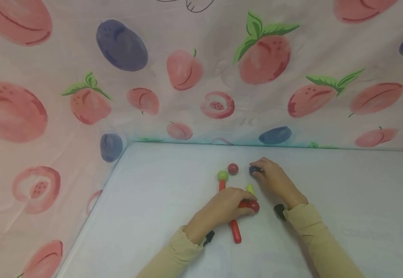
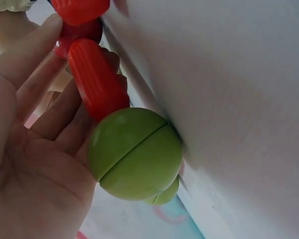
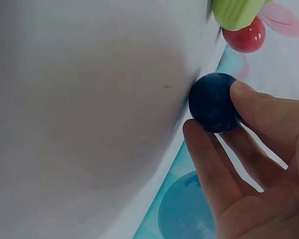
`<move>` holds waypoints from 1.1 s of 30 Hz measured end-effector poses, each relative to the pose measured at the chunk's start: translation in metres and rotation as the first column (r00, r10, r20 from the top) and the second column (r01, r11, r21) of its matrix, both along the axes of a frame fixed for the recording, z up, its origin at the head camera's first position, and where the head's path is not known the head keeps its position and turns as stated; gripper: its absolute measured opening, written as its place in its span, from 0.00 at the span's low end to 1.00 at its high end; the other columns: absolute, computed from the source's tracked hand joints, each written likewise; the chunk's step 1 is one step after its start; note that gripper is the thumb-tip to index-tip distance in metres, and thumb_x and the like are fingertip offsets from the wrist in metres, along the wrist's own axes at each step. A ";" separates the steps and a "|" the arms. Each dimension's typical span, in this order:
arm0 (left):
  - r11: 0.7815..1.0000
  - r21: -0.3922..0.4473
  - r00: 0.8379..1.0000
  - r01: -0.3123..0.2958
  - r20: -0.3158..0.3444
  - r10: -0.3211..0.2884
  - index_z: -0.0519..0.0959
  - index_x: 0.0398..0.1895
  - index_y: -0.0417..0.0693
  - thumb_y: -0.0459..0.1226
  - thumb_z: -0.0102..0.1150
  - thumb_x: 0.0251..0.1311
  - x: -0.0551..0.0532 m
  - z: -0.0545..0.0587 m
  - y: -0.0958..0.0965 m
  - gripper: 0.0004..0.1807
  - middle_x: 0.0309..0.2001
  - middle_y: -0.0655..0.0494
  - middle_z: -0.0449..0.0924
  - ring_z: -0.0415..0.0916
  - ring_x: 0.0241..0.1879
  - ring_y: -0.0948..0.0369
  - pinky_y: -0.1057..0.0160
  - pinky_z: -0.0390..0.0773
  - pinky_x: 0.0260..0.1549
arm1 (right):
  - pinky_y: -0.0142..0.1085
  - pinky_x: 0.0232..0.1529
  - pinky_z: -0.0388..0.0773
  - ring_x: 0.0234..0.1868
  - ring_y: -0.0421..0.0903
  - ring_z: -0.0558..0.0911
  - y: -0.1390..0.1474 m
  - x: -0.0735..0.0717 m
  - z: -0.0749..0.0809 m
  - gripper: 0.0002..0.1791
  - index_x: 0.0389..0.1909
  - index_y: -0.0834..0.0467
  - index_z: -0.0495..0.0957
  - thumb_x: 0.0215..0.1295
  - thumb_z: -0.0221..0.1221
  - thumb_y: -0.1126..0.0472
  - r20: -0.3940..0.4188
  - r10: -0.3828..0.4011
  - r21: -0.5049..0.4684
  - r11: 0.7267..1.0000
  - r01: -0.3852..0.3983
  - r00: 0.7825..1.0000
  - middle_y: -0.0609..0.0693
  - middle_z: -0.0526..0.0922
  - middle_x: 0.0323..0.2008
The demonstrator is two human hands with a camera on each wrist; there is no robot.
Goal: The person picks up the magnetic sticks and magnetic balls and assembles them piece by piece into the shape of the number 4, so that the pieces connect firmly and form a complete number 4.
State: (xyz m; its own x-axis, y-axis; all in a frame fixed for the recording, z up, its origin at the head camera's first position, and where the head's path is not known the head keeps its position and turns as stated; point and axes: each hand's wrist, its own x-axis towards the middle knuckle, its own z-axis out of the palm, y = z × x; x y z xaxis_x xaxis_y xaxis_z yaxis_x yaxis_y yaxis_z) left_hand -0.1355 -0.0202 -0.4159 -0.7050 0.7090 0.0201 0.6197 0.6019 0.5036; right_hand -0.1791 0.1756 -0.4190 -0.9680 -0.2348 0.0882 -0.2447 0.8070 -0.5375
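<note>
My left hand [image 1: 227, 204] reaches in low over the white tabletop and holds a red ball [image 1: 254, 206] between thumb and fingers. A red rod [image 2: 97, 79] lies between this ball and a green ball [image 2: 134, 154] near the palm in the left wrist view. Under the hand the head view hides that green ball. Another red rod [image 1: 236, 231] sticks out below the hand. Farther right, my right hand [image 1: 275, 179] pinches a dark blue ball [image 3: 214, 102] with thumb and fingertips, at the table surface.
A light green ball [image 1: 223, 175] tops a red rod beyond the left hand, with a loose-looking red ball [image 1: 233, 168] beside it. A yellow-green rod [image 1: 250, 189] lies between the hands. Behind the white table [image 1: 152, 185] hangs a fruit-printed cloth [image 1: 173, 23].
</note>
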 end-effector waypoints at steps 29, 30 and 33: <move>0.999 -0.013 0.998 -0.046 -0.051 0.046 0.85 0.51 0.57 0.45 0.69 0.60 0.004 0.001 -0.005 0.16 0.41 0.68 0.86 0.76 0.37 0.71 0.78 0.76 0.44 | 0.56 0.59 0.75 0.56 0.61 0.80 0.000 -0.002 -0.002 0.19 0.58 0.64 0.78 0.66 0.61 0.68 0.038 0.037 -0.037 0.999 -0.036 0.999 0.61 0.82 0.52; 0.999 -0.013 0.998 -0.042 -0.056 0.041 0.85 0.51 0.57 0.45 0.69 0.60 0.004 0.001 -0.004 0.16 0.41 0.68 0.86 0.76 0.37 0.72 0.78 0.76 0.44 | 0.56 0.60 0.75 0.57 0.61 0.80 0.000 -0.001 -0.001 0.19 0.58 0.64 0.78 0.66 0.61 0.68 0.044 0.037 -0.040 0.999 -0.036 0.998 0.61 0.82 0.53; 0.999 -0.015 0.997 -0.032 -0.065 0.031 0.85 0.51 0.57 0.45 0.68 0.60 0.004 0.001 -0.003 0.16 0.41 0.68 0.86 0.75 0.37 0.72 0.78 0.75 0.44 | 0.56 0.60 0.74 0.57 0.61 0.79 0.000 0.000 0.000 0.19 0.58 0.64 0.78 0.66 0.61 0.67 0.056 0.040 -0.043 0.998 -0.038 0.998 0.61 0.82 0.53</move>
